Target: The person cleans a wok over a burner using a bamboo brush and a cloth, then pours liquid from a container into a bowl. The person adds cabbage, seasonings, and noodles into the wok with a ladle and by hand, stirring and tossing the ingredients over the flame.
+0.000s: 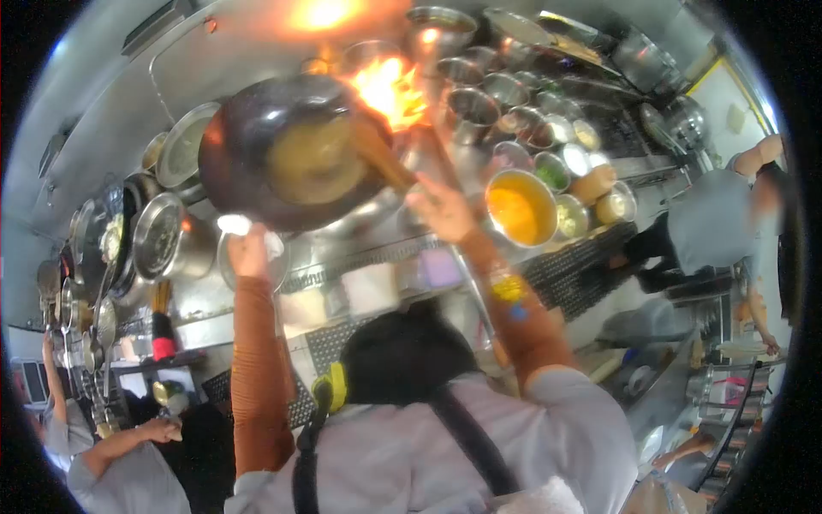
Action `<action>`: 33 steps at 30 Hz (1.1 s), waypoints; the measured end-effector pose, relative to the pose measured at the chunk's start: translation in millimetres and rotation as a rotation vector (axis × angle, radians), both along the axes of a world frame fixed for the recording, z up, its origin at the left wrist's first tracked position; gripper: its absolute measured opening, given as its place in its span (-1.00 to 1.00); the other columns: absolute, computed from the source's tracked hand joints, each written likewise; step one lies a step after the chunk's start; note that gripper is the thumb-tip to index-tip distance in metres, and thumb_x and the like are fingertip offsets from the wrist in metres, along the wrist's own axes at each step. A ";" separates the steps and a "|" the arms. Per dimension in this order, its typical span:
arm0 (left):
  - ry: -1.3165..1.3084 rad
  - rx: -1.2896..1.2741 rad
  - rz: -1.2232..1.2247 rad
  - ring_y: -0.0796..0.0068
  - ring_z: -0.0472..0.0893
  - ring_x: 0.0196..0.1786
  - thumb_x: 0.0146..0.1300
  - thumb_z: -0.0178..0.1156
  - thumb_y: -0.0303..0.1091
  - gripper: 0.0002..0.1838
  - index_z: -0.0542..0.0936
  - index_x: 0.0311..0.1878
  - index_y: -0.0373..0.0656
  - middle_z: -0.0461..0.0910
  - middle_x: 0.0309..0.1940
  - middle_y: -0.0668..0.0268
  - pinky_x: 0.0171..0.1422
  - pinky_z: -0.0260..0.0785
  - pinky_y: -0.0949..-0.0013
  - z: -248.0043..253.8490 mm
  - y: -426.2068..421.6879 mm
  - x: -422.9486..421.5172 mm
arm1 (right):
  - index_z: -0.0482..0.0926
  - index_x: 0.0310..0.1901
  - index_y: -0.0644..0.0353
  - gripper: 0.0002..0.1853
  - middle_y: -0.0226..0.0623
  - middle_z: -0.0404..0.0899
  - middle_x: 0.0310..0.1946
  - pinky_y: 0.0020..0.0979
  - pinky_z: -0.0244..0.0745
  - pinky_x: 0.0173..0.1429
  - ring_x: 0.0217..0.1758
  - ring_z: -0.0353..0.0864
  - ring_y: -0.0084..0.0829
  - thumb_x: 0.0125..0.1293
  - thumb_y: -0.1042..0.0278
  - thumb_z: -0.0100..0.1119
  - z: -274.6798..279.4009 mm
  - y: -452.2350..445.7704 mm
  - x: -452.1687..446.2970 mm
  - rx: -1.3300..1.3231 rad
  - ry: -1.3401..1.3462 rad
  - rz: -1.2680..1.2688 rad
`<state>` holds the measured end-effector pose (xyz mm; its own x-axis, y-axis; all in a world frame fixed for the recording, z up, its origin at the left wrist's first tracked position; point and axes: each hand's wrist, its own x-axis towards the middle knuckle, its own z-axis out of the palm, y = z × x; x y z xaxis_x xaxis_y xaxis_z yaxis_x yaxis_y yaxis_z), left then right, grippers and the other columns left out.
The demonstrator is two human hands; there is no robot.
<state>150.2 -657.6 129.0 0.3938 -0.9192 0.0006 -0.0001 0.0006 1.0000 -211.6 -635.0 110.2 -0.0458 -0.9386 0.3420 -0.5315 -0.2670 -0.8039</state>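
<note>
A large dark wok (235,141) is tilted over the stove, with a yellowish-brown pool of liquid (312,163) inside. At the wok's near rim, my left hand (248,253) is closed around a folded white cloth (234,224). My right hand (443,210) is closed on the end of a brown, wooden-looking tool (381,158) that reaches into the wok. Motion blurs the tool, so its exact kind is unclear. Tall orange flames (390,90) rise beside the wok's far right rim.
A pot of bright orange liquid (520,207) stands right of my right hand. Several metal bowls (471,111) crowd the back right. Left of the wok are a steel pot (167,240) and a strainer (184,146). Co-workers (128,467) stand at lower left and at right (711,218).
</note>
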 end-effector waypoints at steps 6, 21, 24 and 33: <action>-0.125 -0.113 -0.097 0.58 0.46 -0.47 0.09 0.12 -0.41 -0.93 0.49 -0.41 -0.19 0.47 -0.51 0.43 -0.40 0.29 0.43 48.5 24.1 27.0 | 0.43 0.21 0.34 -0.49 -0.26 0.62 -0.23 -0.53 0.49 -0.32 -0.33 0.55 -0.56 0.32 0.20 0.17 9.1 28.1 -15.6 0.158 -0.441 -0.146; -0.925 -0.075 0.099 -0.19 0.57 -0.12 0.03 0.16 -0.17 -0.53 0.45 -0.11 -0.37 0.58 -0.25 -0.17 0.02 0.39 0.00 108.9 26.8 10.8 | 0.47 0.14 0.34 -0.48 -0.36 0.59 -0.37 -0.57 0.33 -0.65 -0.61 0.45 -0.61 0.27 0.13 0.21 30.8 13.2 -30.4 0.306 -0.548 -0.222; -0.953 -0.211 0.095 -0.20 0.58 -0.19 0.01 0.16 -0.21 -0.57 0.43 -0.15 -0.37 0.59 -0.32 -0.16 -0.06 0.41 -0.02 115.1 29.3 4.3 | 0.50 0.11 0.29 -0.50 -0.37 0.58 -0.38 -0.58 0.32 -0.66 -0.65 0.42 -0.59 0.24 0.11 0.23 25.9 -19.8 -29.7 0.271 -0.606 -0.215; -0.985 -0.527 0.024 -0.12 0.59 -0.07 -0.09 0.27 -0.42 -0.22 0.24 0.26 -0.44 0.50 -0.01 -0.20 0.01 0.49 0.19 89.3 94.9 -26.3 | 0.50 0.08 0.26 -0.51 -0.30 0.61 -0.32 -0.45 0.39 -0.68 -0.51 0.57 -0.45 0.23 0.10 0.26 -2.3 -60.5 37.1 0.325 -0.613 -0.235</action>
